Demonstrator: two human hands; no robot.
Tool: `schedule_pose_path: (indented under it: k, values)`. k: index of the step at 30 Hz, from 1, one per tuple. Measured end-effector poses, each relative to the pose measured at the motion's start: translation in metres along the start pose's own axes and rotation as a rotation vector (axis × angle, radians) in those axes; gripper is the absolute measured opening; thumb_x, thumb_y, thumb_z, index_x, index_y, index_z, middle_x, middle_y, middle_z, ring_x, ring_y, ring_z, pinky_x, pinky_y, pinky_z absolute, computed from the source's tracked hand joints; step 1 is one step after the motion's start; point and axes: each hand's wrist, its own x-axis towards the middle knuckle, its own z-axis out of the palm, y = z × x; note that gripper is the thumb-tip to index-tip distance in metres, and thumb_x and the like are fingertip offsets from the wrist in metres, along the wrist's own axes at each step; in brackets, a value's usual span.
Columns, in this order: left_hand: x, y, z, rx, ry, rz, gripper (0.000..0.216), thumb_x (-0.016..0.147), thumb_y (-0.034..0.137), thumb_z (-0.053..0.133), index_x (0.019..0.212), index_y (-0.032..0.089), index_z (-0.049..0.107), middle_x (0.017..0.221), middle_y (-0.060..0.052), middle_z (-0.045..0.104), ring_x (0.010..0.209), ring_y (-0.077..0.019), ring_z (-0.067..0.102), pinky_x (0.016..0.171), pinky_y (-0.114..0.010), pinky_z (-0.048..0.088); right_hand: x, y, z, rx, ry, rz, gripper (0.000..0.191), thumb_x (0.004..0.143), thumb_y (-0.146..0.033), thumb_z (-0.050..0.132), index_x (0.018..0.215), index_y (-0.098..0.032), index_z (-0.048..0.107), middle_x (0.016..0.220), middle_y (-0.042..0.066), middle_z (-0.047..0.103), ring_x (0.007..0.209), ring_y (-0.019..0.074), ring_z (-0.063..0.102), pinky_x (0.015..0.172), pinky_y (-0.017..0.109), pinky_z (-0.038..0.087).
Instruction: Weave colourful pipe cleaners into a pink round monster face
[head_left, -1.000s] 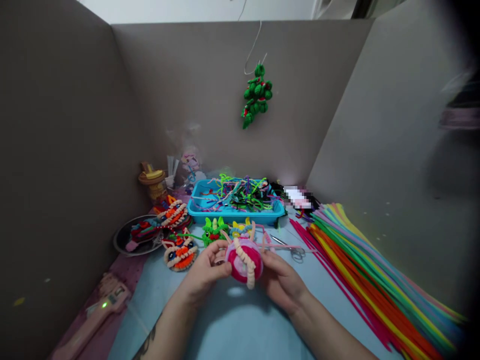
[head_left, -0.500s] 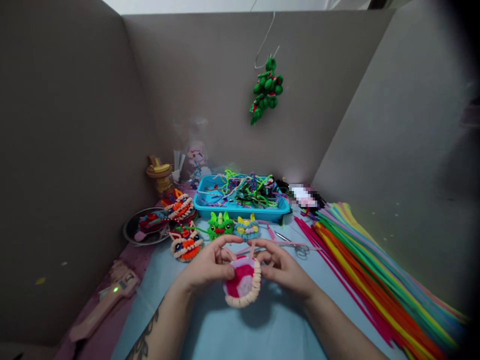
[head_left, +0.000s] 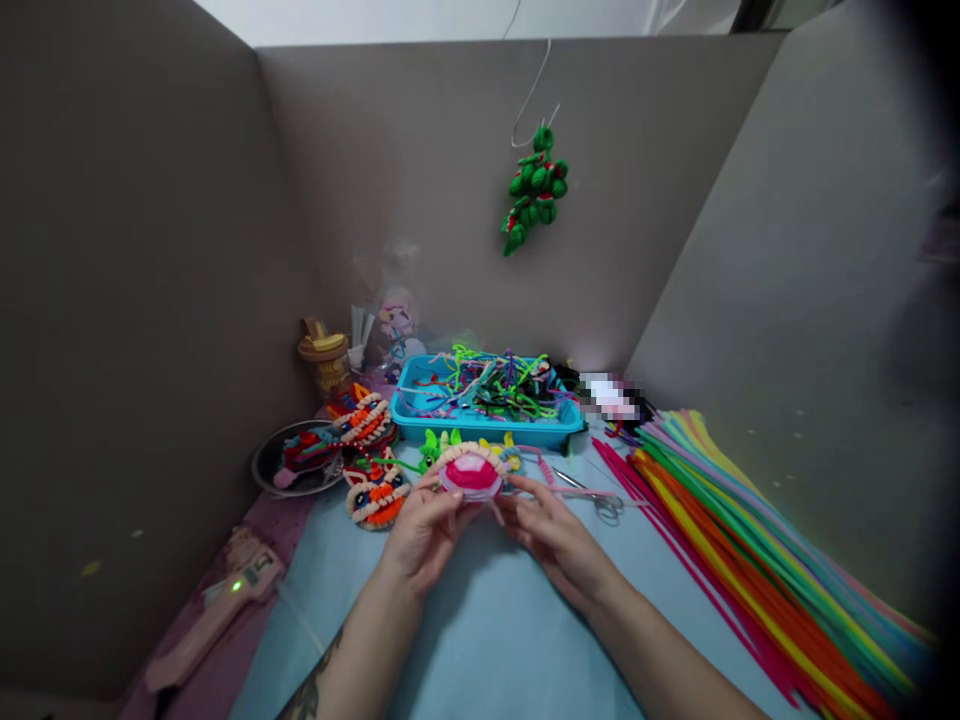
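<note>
Fingers [head_left: 441,508] | left hand [head_left: 421,542]: pinched on pink piece [head_left: 471,474] | right hand [head_left: 553,536]: half-curled, touching, grip unclear

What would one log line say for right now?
left hand: holding pink piece; right hand: at piece's right edge; scissors: beyond right hand; blue tray: behind, holding coloured strands; fuzzy stems: right side

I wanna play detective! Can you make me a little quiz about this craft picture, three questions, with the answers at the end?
1. What colour is the bumpy edge of the round pink piece? a) black b) green c) cream
2. True or false: the scissors lie on the blue surface, not in the right hand.
3. Fill in the colour: the tray with tangled strands in it is ____.

Key: 1. c; 2. true; 3. blue.
</note>
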Motion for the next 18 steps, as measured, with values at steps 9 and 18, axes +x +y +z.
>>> schedule_pose_path:
  k: [9, 18]
  values:
    - [-0.004, -0.018, 0.004, 0.1, -0.104, -0.044, 0.06, 0.056, 0.013, 0.084, 0.112, 0.016, 0.061, 0.092, -0.005, 0.07, 0.075, -0.0133, 0.064, 0.072, -0.022, 0.049, -0.001, -0.006, 0.014, 0.295, -0.024, -0.009, 0.05, 0.063, -0.019, 0.08, 0.109, -0.02, 0.06, 0.089, 0.001, 0.071, 0.078, 0.0147, 0.064, 0.072, 0.025, 0.046]
    - [-0.001, -0.006, 0.0, -0.036, 0.07, -0.241, 0.045, 0.086, 0.048, 0.052, 0.111, 0.01, 0.056, 0.092, -0.012, 0.069, 0.07, -0.0182, 0.068, 0.065, -0.031, 0.056, -0.002, -0.017, 0.007, 0.23, 0.029, -0.019, 0.051, 0.061, -0.016, 0.08, 0.107, -0.022, 0.057, 0.084, 0.0, 0.071, 0.065, 0.0132, 0.065, 0.059, 0.022, 0.047]
